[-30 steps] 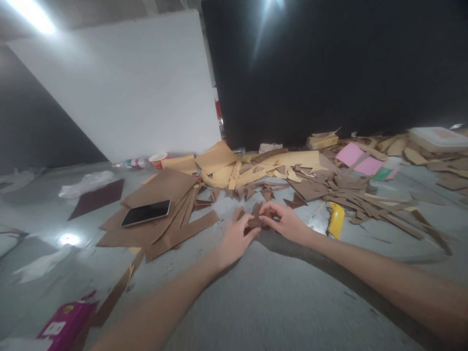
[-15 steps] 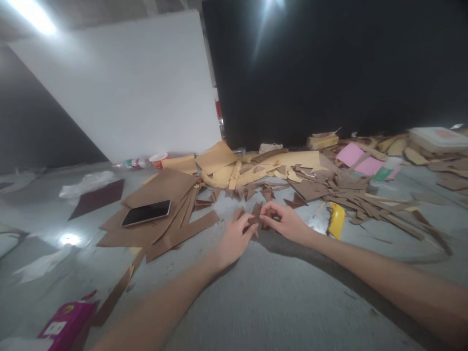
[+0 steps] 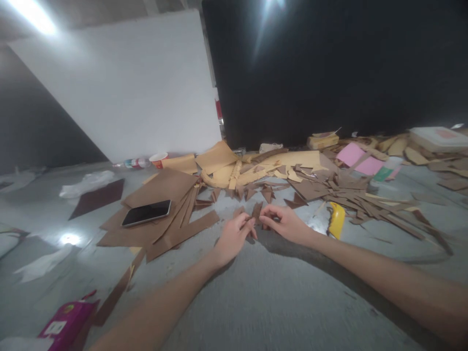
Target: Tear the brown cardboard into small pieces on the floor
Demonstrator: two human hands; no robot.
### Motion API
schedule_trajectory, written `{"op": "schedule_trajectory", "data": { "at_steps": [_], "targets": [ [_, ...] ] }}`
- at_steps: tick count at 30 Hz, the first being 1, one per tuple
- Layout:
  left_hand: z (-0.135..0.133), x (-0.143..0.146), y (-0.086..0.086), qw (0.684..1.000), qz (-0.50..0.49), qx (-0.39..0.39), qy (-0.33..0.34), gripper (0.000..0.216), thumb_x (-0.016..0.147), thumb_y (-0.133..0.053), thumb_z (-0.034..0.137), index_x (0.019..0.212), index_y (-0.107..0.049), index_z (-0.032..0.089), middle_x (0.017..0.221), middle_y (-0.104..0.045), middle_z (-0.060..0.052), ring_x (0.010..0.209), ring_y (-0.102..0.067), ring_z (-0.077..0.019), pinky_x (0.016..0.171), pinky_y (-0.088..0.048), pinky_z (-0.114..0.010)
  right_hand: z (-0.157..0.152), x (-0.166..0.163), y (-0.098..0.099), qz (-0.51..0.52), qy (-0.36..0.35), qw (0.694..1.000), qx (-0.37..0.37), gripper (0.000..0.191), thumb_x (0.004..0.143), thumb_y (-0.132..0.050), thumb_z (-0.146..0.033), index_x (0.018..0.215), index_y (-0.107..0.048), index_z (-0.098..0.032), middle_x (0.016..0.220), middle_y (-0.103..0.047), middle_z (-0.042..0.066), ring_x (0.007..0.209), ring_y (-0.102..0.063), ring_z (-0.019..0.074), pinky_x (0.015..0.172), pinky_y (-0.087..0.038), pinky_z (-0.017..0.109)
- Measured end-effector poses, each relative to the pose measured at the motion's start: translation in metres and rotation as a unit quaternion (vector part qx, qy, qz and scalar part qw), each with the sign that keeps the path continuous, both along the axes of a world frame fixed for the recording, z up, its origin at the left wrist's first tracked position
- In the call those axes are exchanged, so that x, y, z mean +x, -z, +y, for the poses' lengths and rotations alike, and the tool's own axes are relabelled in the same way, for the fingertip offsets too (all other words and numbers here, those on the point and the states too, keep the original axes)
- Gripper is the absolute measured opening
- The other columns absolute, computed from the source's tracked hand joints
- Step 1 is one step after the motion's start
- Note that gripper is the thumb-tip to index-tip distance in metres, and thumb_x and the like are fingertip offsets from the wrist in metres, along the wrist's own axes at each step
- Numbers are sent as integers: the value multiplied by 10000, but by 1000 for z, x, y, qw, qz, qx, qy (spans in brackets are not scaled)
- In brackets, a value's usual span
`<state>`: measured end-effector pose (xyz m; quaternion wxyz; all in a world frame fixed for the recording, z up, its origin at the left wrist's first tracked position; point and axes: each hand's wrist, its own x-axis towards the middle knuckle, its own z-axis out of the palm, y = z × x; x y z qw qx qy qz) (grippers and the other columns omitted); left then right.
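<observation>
A small brown cardboard piece (image 3: 257,209) stands between my two hands, low over the grey tabletop. My left hand (image 3: 236,236) is closed, thumb and fingers bent together at the piece's lower left; its fingertips partly cover what they grip. From the other side my right hand (image 3: 283,222) pinches at the piece's right edge, fingers curled. Another brown scrap (image 3: 238,211) shows just behind my left fingers. Beyond the hands lies a row of small folded brown pieces with pointed ends (image 3: 268,194). A yellow-handled cutter (image 3: 336,220) rests to the right of my right hand.
Brown sheets (image 3: 171,187) are stacked on the left with a phone (image 3: 146,213) on top. A heap of cut brown strips (image 3: 351,192) spreads at right. Yellow card (image 3: 215,158) and a paper cup (image 3: 158,159) stand at the back. A magenta pack (image 3: 69,324) is near left.
My fingers have drawn slightly apart, the left hand shifting a little to the left. More of the brown piece between them now shows. The surrounding things have not moved.
</observation>
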<state>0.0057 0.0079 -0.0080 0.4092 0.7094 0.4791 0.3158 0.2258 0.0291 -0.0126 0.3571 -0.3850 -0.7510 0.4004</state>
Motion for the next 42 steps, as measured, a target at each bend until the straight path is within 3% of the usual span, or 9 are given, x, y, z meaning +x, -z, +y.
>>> {"op": "schedule_trajectory", "data": {
  "at_steps": [12,19,25,32,42],
  "targets": [
    [-3,1,-3,1000,-6,-12,-5,540,1066,-351,622,727,-505,230,624,-714,-16,664,-658,-197,763,-447,-315,-1,-1,-3,-26,9,1000,14,315,1034,-558,-472,895,-667,-212,740,-708,13,677,-636,164,664,-466,281],
    [-4,2,-6,999,18,-2,35,409,1038,-489,545,834,-592,205,706,-742,-25,674,-641,-181,693,-436,-285,-3,-2,-5,-32,2,999,9,368,1027,-546,-533,886,-661,-213,731,-691,25,660,-610,170,619,-447,281],
    [-2,0,-1,999,0,-17,43,404,1045,-470,551,915,-613,195,617,-691,-3,622,-656,-183,684,-442,-287,-4,-3,-8,-27,0,1000,14,365,1028,-552,-524,873,-662,-212,723,-681,18,649,-596,161,613,-433,274],
    [-3,0,0,998,-7,-15,53,402,1050,-478,540,865,-591,202,631,-700,-8,625,-676,-184,676,-450,-280,-4,-2,-10,-21,-61,997,-43,364,1009,-582,-523,840,-613,-203,707,-660,0,634,-558,142,609,-411,266],
    [-5,1,-5,999,8,-12,48,437,1066,-435,555,837,-578,212,619,-708,-2,631,-675,-180,741,-476,-295,-1,-3,-3,-13,-50,995,-84,325,946,-648,-489,784,-588,-214,643,-661,-13,588,-563,137,590,-413,264]
  ]
}}
